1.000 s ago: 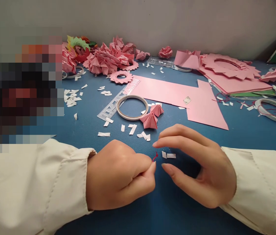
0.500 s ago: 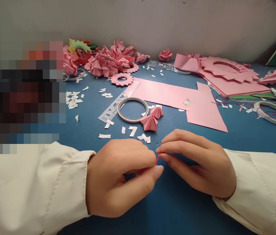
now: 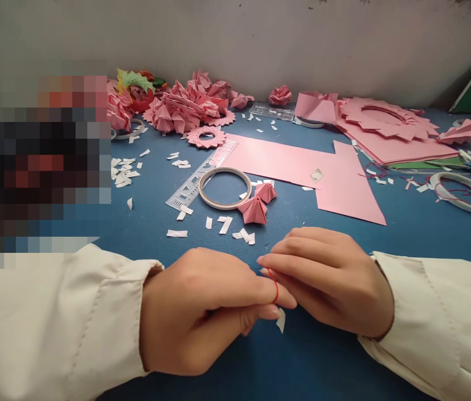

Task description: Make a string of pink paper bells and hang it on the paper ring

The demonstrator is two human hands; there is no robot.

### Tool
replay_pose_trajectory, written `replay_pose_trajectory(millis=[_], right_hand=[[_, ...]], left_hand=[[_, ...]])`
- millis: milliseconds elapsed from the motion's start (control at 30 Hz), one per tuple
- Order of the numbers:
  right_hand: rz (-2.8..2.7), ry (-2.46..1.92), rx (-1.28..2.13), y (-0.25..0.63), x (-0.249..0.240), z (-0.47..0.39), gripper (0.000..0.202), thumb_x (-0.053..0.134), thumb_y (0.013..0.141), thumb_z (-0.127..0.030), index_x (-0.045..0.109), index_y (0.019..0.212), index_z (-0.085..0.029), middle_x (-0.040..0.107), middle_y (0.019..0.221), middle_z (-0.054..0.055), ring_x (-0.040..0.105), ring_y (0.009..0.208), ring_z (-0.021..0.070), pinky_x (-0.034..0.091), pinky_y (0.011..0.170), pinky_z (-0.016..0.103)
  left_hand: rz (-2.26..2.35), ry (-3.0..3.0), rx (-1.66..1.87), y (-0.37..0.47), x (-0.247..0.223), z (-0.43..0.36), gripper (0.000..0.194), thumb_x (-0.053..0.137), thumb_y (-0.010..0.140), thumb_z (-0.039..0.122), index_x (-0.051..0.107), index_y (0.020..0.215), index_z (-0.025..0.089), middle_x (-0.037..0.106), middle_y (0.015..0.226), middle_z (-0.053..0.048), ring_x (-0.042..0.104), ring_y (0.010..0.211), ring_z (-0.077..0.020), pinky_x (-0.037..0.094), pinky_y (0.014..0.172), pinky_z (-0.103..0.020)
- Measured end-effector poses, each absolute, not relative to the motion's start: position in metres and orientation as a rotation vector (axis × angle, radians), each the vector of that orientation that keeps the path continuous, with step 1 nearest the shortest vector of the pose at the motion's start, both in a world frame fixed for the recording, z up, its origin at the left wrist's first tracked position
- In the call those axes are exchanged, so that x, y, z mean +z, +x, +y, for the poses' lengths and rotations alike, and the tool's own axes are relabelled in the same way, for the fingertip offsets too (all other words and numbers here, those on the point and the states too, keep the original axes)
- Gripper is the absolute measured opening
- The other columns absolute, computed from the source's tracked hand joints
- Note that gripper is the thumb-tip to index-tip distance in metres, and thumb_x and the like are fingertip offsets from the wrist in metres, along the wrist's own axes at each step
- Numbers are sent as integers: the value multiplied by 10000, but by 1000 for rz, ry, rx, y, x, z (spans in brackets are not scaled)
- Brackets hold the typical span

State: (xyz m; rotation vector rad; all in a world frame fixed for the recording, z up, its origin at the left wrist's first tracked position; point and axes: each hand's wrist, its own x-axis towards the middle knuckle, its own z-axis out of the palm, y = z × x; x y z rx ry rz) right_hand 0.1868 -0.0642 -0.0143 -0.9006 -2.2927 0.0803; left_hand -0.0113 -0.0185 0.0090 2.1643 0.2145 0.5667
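A thin red string (image 3: 276, 291) loops over the index finger of my left hand (image 3: 206, 306). That hand is closed, with thumb and fingers pinched on the string. My right hand (image 3: 331, 278) is closed too, its fingertips pinching the string's upper part just beside the left fingers. The string's ends are hidden by the fingers. A small white paper strip (image 3: 281, 321) shows below the left fingertips. Beyond the hands stand two small folded pink paper pieces (image 3: 254, 210), beside a roll of tape (image 3: 202, 192).
A clear stencil ruler (image 3: 185, 189) lies under the tape roll, near pink paper (image 3: 277, 161). White scraps (image 3: 226, 225) are scattered about. Folded pink paper shapes (image 3: 177, 108) are heaped at the back left. Another tape roll (image 3: 465, 203) lies at the right. The far left is blurred out.
My left index finger has stretched to the right, and the string now curves over it. My right hand has shifted slightly left. A white strip has come into sight beneath the fingers.
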Motion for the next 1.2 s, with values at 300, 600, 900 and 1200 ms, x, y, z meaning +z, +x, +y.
replay_pose_trajectory(millis=[300, 600, 900, 1200], right_hand=[[-2248, -826, 84, 187, -16, -65, 121, 509, 816, -43, 514, 893, -136, 606, 701, 61, 453, 580, 128, 366, 498, 270], [-2328, -782, 19, 187, -14, -68, 101, 518, 777, -26, 543, 741, -116, 568, 619, 66, 394, 552, 131, 342, 462, 282], [-2392, -761, 7, 186, -11, -68, 148, 470, 783, -44, 567, 697, -115, 525, 564, 42, 359, 518, 126, 296, 436, 284], [-2351, -780, -19, 191, -11, -70, 64, 513, 801, -81, 517, 827, -140, 572, 665, 47, 449, 562, 131, 379, 479, 286]], left_hand=[[407, 1964, 881, -5, 15, -22, 180, 585, 787, 28, 712, 892, 100, 734, 760, -53, 686, 680, -120, 553, 638, -142], [424, 2429, 863, -7, 7, -19, 150, 528, 826, 49, 642, 860, 140, 722, 897, -32, 630, 764, -121, 509, 762, -243], [333, 2648, 449, -8, 9, -16, 236, 359, 885, 85, 548, 755, 140, 584, 764, -47, 453, 696, -155, 400, 638, -278], [149, 2418, 485, -3, 13, -12, 204, 405, 867, 56, 558, 753, 129, 638, 852, -78, 505, 801, -156, 428, 899, -321]])
